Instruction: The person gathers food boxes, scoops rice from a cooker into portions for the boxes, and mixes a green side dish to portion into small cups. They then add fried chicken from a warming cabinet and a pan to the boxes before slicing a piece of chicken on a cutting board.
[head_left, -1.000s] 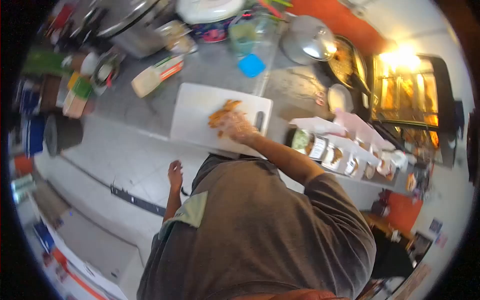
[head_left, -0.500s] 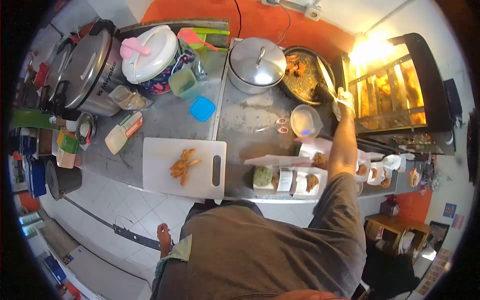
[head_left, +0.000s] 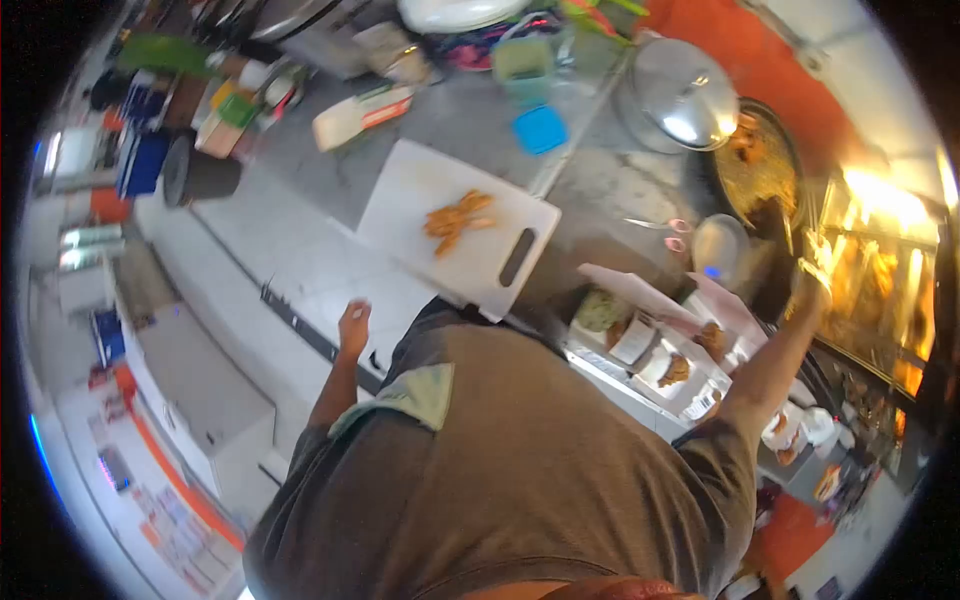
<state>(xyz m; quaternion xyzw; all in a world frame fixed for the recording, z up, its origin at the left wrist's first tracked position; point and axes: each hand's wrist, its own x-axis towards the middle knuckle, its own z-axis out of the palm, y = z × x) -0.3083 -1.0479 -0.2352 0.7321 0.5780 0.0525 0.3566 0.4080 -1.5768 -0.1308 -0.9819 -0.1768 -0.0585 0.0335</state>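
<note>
My right hand (head_left: 812, 265), in a thin glove, reaches out to the right edge of the wok (head_left: 752, 160) of fried food, beside the lit warming case (head_left: 885, 270). It seems closed on a metal utensil, though the view is blurred. My left hand (head_left: 353, 325) hangs at my side over the tiled floor, holding nothing. On the steel counter lies a white cutting board (head_left: 405, 200) with several orange fried strips (head_left: 457, 220) on it, untouched.
Open takeaway boxes (head_left: 655, 355) with food line the counter's near edge. A small bowl (head_left: 720, 245) and scissors (head_left: 668, 232) lie before the wok, beside a lidded pot (head_left: 685, 95). A blue lid (head_left: 540, 128), a green tub and jars stand further back.
My right hand left the cutting board, reached to the wok, and now sits at its right edge. The camera has swung and tilted. My left hand stays hanging down.
</note>
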